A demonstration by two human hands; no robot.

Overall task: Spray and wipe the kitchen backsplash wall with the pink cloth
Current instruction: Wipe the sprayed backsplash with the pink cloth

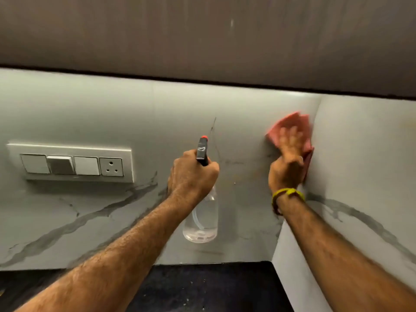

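Two bare forearms reach up from the near edge toward the marbled backsplash wall (112, 113), crossing over a dark countertop (202, 287) speckled with pale crumbs. On the left, the left hand (191, 174) is clenched around the neck of a clear spray bottle (201, 219), whose black head and orange nozzle tip point at the wall while its body, holding a little liquid at the bottom, hangs below the fist; whether a finger is squeezing the trigger cannot be told. Far to the right, the right hand (288, 158), blurred with motion and wearing a yellow wristband (288, 193), lies flat with spread fingers on the pink cloth (290, 124), pressing it against the wall right at the inner corner where the side panel (360, 154) meets the back one. Wiping looks to be the step in hand, with the sprayer held ready. Faint brownish marks show on the wall between the bottle and the cloth, so the next move probably calls for a spray on that patch and a sweep of the cloth leftward over it. Further left, a white switch plate (72, 163) with a socket sits on the wall, and liquid ought to be kept well away from it.
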